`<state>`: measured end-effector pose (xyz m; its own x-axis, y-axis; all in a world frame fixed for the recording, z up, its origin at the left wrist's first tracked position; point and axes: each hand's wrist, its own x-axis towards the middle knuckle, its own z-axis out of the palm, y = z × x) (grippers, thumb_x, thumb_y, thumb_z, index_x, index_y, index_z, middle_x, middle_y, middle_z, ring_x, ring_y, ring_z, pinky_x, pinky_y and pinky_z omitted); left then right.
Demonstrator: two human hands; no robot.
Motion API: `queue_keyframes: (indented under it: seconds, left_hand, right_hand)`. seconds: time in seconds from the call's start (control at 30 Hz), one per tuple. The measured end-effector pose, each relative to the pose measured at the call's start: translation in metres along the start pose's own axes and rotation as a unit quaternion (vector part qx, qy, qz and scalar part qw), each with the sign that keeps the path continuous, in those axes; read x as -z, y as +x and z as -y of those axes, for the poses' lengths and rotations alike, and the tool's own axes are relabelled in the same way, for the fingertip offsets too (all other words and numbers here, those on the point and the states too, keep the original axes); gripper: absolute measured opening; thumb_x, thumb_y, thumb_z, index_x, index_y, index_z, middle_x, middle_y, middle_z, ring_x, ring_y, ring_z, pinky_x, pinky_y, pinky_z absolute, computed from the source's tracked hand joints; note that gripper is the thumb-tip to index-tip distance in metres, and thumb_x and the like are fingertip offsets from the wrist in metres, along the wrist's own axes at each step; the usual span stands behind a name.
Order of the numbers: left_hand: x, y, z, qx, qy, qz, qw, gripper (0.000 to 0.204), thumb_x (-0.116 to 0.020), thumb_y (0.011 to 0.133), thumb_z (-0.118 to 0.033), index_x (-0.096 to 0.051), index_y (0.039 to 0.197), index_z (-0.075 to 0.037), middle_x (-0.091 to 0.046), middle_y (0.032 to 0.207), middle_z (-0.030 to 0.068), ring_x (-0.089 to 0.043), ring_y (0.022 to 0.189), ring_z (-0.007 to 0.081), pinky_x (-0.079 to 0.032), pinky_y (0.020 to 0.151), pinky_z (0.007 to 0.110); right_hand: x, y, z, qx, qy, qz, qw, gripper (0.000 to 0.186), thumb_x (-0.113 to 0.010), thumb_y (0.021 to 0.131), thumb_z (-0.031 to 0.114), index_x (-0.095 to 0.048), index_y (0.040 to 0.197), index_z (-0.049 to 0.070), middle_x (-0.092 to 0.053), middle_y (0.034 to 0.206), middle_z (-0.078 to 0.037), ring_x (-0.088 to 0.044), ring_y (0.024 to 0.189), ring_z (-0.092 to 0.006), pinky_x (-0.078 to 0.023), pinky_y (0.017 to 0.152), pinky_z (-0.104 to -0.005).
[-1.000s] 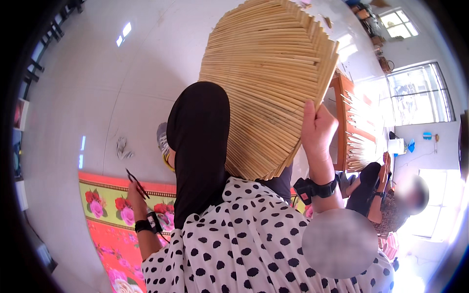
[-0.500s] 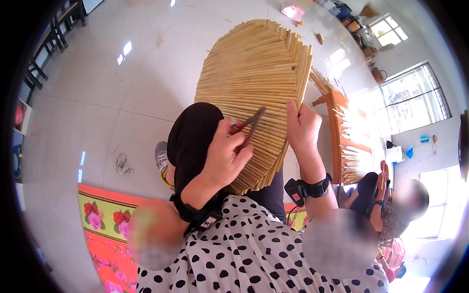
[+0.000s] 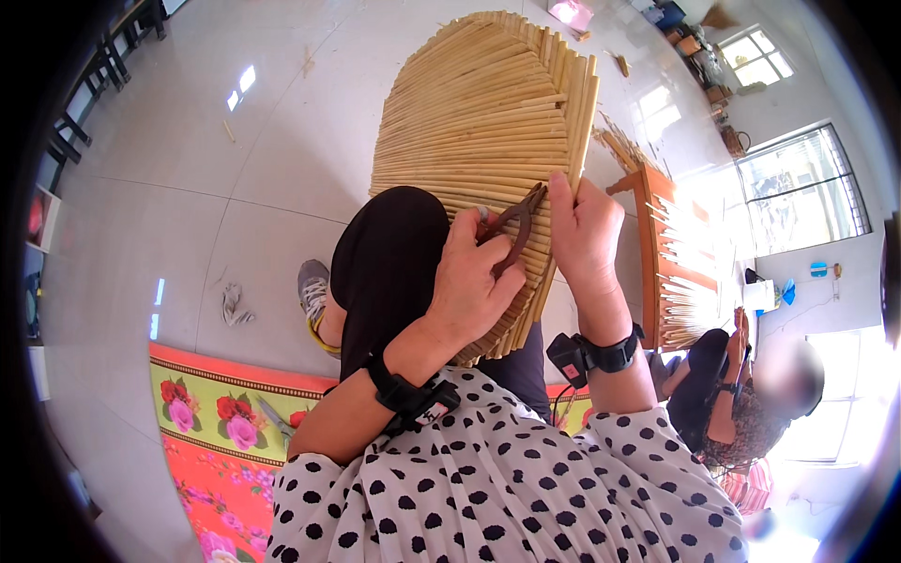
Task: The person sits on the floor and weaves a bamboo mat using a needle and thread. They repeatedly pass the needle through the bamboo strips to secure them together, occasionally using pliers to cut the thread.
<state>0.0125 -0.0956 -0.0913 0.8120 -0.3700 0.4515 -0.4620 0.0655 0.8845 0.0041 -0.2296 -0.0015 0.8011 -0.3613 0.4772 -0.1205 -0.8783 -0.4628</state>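
A rounded panel of pale, straw-like stalks (image 3: 469,122) set side by side rests against my lap, its far end raised. My left hand (image 3: 474,281) is closed round the handles of a pair of pliers (image 3: 524,225). Their dark jaws lie over the stalks near the panel's right edge, close to my right thumb. Whether the jaws grip a stalk, I cannot tell. My right hand (image 3: 587,230) pinches that right edge, thumb on top and the other fingers mostly hidden.
To the right stands an orange wooden frame (image 3: 648,253) with stalks fanned across it. A seated person (image 3: 741,403) is beyond it. A flowered mat (image 3: 221,413) with a grey pointed object lies at lower left; a crumpled scrap (image 3: 235,305) is on the floor.
My left hand has moved right with the pliers, bringing their jaws from mid-panel to the right edge beside my right thumb. My right hand keeps its hold.
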Motion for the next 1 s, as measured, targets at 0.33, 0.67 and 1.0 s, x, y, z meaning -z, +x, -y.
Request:
queue_keyframes:
  seconds: [0.33,0.67,1.0]
  left_hand:
    - [0.000,0.004,-0.016,0.007,0.010,0.008,1.000,0.015,-0.069,0.073,-0.007,-0.059,0.082,0.000,-0.045,0.101,0.0199,-0.057,0.081,0.0369,-0.051,0.069,0.041]
    - [-0.006,-0.004,-0.015,-0.007,-0.032,-0.052,0.998,0.013,-0.068,0.069,0.000,-0.057,0.076,0.001,-0.043,0.096,0.0179,-0.055,0.072,0.0330,-0.047,0.062,0.039]
    - [0.082,-0.026,-0.044,-0.064,0.065,-0.075,0.993,0.013,-0.065,0.069,0.007,-0.052,0.069,0.005,-0.046,0.105,0.0174,-0.052,0.069,0.0214,-0.044,0.062,0.029]
  right_hand:
    - [-0.001,0.000,0.003,0.005,-0.017,0.005,1.000,0.035,-0.063,0.092,0.022,-0.057,0.068,-0.002,-0.055,0.057,-0.021,-0.057,0.051,-0.0392,-0.045,0.048,-0.0404]
    - [-0.005,-0.002,0.009,0.033,-0.042,-0.007,0.999,0.035,-0.061,0.093,0.025,-0.058,0.070,0.000,-0.057,0.058,-0.020,-0.058,0.052,-0.0400,-0.047,0.050,-0.0433]
    - [-0.010,0.013,0.000,0.012,-0.080,0.003,0.997,0.040,-0.057,0.095,0.029,-0.057,0.068,-0.001,-0.058,0.060,-0.021,-0.058,0.056,-0.0412,-0.047,0.055,-0.0467]
